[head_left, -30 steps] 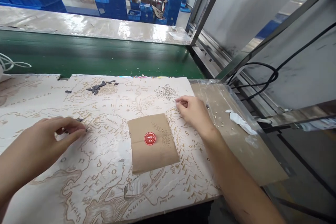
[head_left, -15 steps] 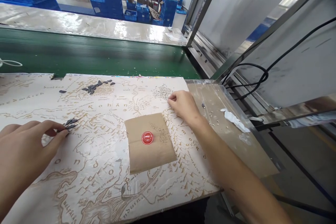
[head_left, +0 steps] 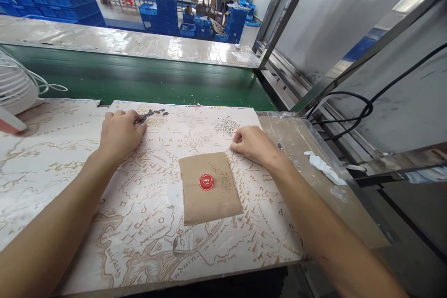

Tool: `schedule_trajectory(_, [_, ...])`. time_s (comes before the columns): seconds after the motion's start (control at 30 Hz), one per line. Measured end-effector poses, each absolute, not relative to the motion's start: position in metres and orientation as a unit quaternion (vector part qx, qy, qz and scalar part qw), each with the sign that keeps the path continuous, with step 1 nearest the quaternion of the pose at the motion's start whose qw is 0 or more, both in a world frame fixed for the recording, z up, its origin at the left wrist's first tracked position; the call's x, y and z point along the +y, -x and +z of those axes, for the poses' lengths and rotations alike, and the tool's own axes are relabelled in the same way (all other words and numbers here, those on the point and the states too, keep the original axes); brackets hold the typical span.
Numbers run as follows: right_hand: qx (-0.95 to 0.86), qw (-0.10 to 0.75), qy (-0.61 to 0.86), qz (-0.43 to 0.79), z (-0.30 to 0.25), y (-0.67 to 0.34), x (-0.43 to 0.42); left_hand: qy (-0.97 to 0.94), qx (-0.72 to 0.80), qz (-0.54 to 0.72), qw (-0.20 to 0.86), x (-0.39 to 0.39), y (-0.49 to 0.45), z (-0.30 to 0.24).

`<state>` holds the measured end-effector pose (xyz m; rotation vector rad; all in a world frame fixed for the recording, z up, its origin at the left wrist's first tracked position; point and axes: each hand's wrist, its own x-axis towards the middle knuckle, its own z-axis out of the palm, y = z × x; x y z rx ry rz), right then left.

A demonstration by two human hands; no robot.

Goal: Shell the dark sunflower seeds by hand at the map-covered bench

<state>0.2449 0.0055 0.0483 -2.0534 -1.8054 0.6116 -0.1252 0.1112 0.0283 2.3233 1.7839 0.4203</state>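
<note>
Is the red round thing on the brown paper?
On: the red disc sits on the brown paper, with paper showing all around it.

Kraft paper sheet (head_left: 209, 200) lay between left hand (head_left: 122, 135) and right hand (head_left: 253, 144), passable gap each side. Dark pieces (head_left: 152, 113) lay just beside left fingers (head_left: 134, 118). Steel frame (head_left: 286, 14) walled right of table (head_left: 52, 163); white fan (head_left: 16, 88) stood far left; green conveyor belt (head_left: 139, 84) ran beyond far edge.
</note>
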Motion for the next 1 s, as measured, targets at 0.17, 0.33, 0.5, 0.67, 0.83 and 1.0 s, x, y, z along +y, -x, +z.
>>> schedule_trajectory(0.17, [-0.620,0.241,0.700,0.261,0.045,-0.252,-0.004,-0.752,0.644,0.131,0.049,0.114,0.115,0.022])
schedule_trajectory(0.33, [-0.615,0.276,0.693,0.257,0.039,-0.263,-0.012,-0.758,0.637,0.116,0.080,0.093,0.112,0.032])
schedule_trajectory(0.5, [-0.627,0.252,0.696,0.245,0.040,-0.258,-0.023,-0.757,0.640,0.097,0.091,0.078,0.119,0.039])
schedule_trajectory(0.67, [-0.621,0.224,0.712,0.240,0.039,-0.250,-0.021,-0.742,0.663,0.054,0.082,0.076,0.125,0.044])
schedule_trajectory(0.83, [-0.625,0.199,0.722,0.221,0.040,-0.248,-0.014,-0.725,0.682,0.049,0.077,0.082,0.129,0.044])
schedule_trajectory(1.0, [-0.642,0.172,0.714,0.220,0.043,-0.250,-0.010,-0.745,0.659,0.050,0.089,0.083,0.130,0.043])
